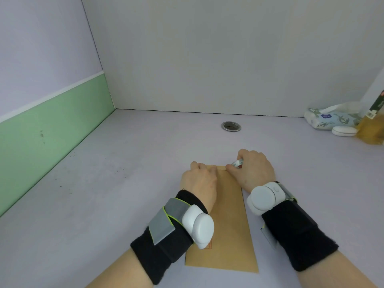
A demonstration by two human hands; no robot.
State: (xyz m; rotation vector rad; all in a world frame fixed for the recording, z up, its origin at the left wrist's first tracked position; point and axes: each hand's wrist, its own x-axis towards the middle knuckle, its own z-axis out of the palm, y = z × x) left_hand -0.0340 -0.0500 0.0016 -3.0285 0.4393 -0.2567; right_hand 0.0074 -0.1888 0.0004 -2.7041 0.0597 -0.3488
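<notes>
On a pale lilac table [104,204] in a white-walled corner, the right hand [256,171] grips a small silver-white object [237,163] at the far edge of a brown envelope [228,225] lying flat near centre. The left hand [199,179] holds that edge down with bent fingers. A tissue pack [330,119] sits far right.

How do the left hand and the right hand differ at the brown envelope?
The left hand lies on the envelope, fingers bent at its far edge, with no tool showing. The right hand sits mostly off it and has a grip on a small white tube. Both meet at the envelope's far edge.
</notes>
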